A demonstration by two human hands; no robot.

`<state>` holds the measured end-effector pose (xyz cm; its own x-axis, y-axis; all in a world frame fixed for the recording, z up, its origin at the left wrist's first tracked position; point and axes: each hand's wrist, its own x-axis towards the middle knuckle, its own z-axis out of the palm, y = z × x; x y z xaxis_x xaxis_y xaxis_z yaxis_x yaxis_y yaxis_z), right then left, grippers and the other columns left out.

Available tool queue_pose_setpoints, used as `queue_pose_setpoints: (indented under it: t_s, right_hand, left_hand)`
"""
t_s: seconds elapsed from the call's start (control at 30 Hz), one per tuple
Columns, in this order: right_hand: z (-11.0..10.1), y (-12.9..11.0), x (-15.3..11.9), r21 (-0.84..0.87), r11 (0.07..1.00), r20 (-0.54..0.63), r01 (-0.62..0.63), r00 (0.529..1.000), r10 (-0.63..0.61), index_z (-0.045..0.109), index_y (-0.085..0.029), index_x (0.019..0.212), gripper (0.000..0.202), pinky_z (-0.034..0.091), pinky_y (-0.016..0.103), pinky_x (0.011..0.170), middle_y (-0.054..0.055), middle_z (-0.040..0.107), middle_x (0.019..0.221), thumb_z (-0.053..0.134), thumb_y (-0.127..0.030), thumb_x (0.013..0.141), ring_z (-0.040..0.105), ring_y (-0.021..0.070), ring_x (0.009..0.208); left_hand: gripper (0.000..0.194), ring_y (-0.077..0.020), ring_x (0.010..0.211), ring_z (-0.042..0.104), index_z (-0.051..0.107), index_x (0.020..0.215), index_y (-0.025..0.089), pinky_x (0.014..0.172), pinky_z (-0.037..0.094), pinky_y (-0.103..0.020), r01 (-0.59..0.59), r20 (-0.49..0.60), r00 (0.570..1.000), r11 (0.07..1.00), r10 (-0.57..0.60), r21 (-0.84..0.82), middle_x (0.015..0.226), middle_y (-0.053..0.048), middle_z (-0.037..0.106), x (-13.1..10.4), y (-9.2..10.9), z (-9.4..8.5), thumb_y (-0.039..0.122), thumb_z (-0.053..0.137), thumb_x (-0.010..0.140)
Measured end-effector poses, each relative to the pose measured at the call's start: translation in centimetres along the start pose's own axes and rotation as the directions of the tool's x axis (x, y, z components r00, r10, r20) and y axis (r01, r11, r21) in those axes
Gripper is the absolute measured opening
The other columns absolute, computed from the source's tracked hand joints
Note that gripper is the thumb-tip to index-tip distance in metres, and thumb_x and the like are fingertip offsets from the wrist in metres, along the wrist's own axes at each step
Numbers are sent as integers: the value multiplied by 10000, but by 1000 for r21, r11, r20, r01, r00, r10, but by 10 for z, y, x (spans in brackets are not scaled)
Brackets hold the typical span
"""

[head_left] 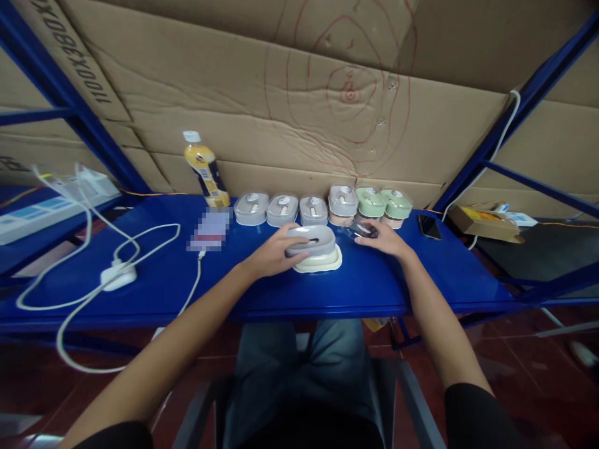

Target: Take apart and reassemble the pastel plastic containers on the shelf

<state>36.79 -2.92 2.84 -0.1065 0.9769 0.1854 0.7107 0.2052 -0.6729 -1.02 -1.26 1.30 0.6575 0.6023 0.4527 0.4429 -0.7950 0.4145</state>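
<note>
At the centre of the frame, a seated person has both hands over a blue table (pixel 369 287). The left hand (pixel 276 252) grips the left side of a grey container (pixel 309 248), which is uncovered and shows a small dark spot inside. The container sits over a cream base (pixel 318 263) with a wide rim. Just to the right, the right hand (pixel 381 238) is closed around the edge of a clear lid (pixel 360 230), held near the front of the stored row. That row, along the back of the table, counts six lidded units: three grey tubs (pixel 282 211), then one grey tub on a pinkish base (pixel 343 202), then two green tubs (pixel 384 202), also with pinkish parts beneath. A yellow bottle (pixel 206 168) with a white cap stands upright left of the row. In front of it lies a pixelated item (pixel 210 229) with a white cable at its lower end. A white adapter (pixel 118 275) and looped cords occupy the left; a power strip (pixel 56 209) is at far left. A dark phone (pixel 429 227) lies right of the row; an open carton (pixel 486 224) is noted farther right. Red rings mark the cardboard wall (pixel 210 81) behind.
</note>
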Motion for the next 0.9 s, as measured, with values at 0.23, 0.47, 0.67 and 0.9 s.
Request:
queue_pose_setpoints:
  t_s: [0.23, 0.47, 0.67, 0.9]
  right_hand:
    - [-4, 19, 4, -167, 975, 39, 144, 989, -139, 696, -204, 1338, 883, 568, 615, 1050, 142, 747, 1289, 954, -604, 595, 717, 384, 1156]
    - [-1, 21, 5, -199, 962, 34, 188, 982, -185, 706, -201, 1334, 859, 575, 623, 1042, 149, 754, 1295, 961, -586, 609, 726, 385, 1157]
    - [4, -9, -2, -49, 969, -148, 244, 957, -248, 664, -216, 1416, 813, 557, 585, 1080, 150, 722, 1381, 870, -634, 750, 705, 349, 1223]
    - [43, -67, -11, 48, 854, 9, 519, 854, -519, 643, -268, 1455, 796, 499, 552, 1166, 125, 682, 1433, 885, -590, 768, 651, 331, 1330]
  left_hand:
    - [539, -371, 1390, 548, 702, 1362, 222, 1207, 453, -585, 121, -52, 992, 991, -117, 65, 1377, -163, 567, -20, -32, -28, 598, 600, 989]
    - [601, -366, 1345, 586, 646, 1402, 199, 1196, 461, -574, 184, -61, 981, 982, -181, 40, 1395, -165, 549, -23, -25, -24, 596, 633, 952]
    - [779, -356, 1475, 510, 450, 1556, 212, 1264, 399, -534, 135, -49, 989, 989, -137, -53, 1566, -161, 529, -8, 7, -11, 546, 736, 914]
    - [1016, -407, 1508, 486, 347, 1618, 226, 1255, 402, -582, 143, 60, 989, 972, -134, -189, 1635, -186, 484, 6, 17, 14, 518, 858, 790]
